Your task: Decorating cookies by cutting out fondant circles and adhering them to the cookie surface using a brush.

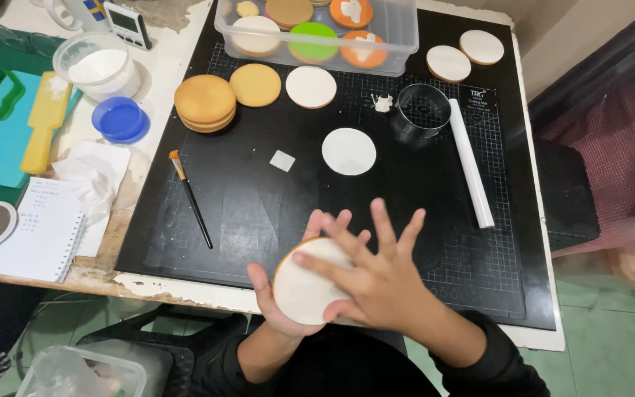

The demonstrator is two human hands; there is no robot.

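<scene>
- On my far left a paintbrush [190, 198] lies on the black cutting mat [259, 213] — clear of both hands.
- My left hand [277, 298] cups a round white-topped cookie [306, 283] from beneath, fingers curled around its rim, over the desk's near edge.
- My right hand [376, 276] lies flat on the cookie's top, fingers spread.
- Further right, a white fondant disc [348, 151], a metal ring cutter [422, 110] and a white rolling pin [470, 163] rest on the mat.
</scene>
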